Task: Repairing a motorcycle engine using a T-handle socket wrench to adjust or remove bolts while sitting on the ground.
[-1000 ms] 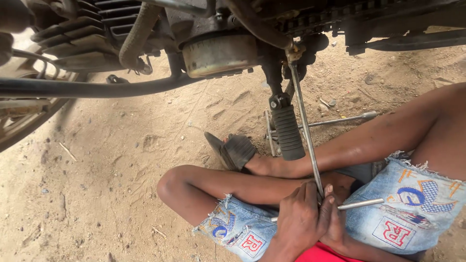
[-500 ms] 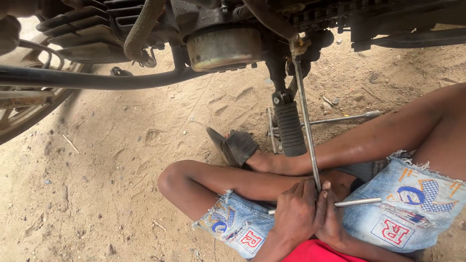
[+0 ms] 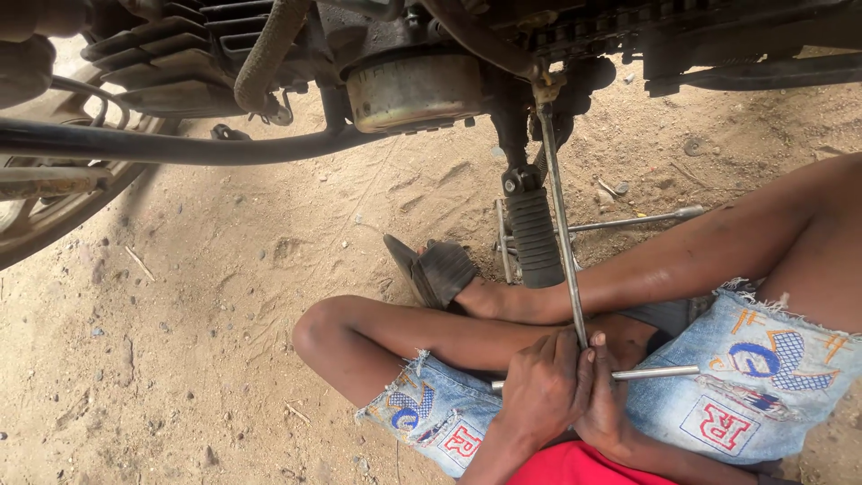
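Head view: left hand [image 3: 545,388] and right hand [image 3: 603,404] clamped together on the T-handle wrench [image 3: 561,224], which rises from them.

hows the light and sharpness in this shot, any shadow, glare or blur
Head view: soft, even daylight on the sandy ground, no glare; the motorcycle's underside lies in its own dim shadow, with a bright, washed-out patch at the top left; both hands, left hand and right hand, and the long metal rod look sharp, no motion blur; edges curve slightly, wide-lens style.

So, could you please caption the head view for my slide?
Both hands, left hand and right hand, grip a long metal T-handle wrench reaching up under a motorcycle engine.
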